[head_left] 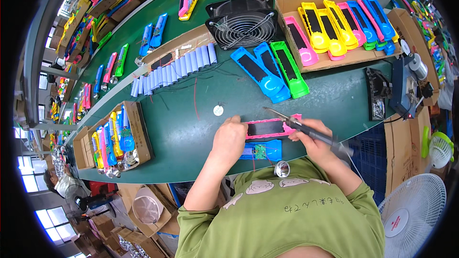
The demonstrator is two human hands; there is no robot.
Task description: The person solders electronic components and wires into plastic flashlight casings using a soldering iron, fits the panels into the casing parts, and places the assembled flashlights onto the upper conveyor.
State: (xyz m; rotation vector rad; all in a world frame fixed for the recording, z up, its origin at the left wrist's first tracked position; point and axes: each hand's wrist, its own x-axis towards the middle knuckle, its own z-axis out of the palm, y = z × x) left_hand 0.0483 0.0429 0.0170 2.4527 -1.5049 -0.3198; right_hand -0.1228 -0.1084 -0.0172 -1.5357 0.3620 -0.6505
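Observation:
My left hand point(231, 136) is closed at the left end of a pink plastic casing point(267, 134) with a dark panel along its middle. In my right hand point(314, 138) is a soldering iron point(306, 129), its thin tip pointing left above the casing. The fingers of that hand are close to the casing's right end. Nearer to me lies a blue casing point(274, 149) with a green circuit board point(259, 151) in it. A shiny round reflector point(282, 168) sits at the table's near edge, by thin red wires. Beyond my left hand is a small white disc point(218, 110).
Two blue casings point(260, 71) and a green casing point(290, 69) lie ahead, before a black fan point(244, 28). Left of them runs a row of lilac cylindrical cells point(177, 68). Cardboard boxes point(145, 134) point(344, 64) hold colourful casings. A soldering station point(404, 86) stands right.

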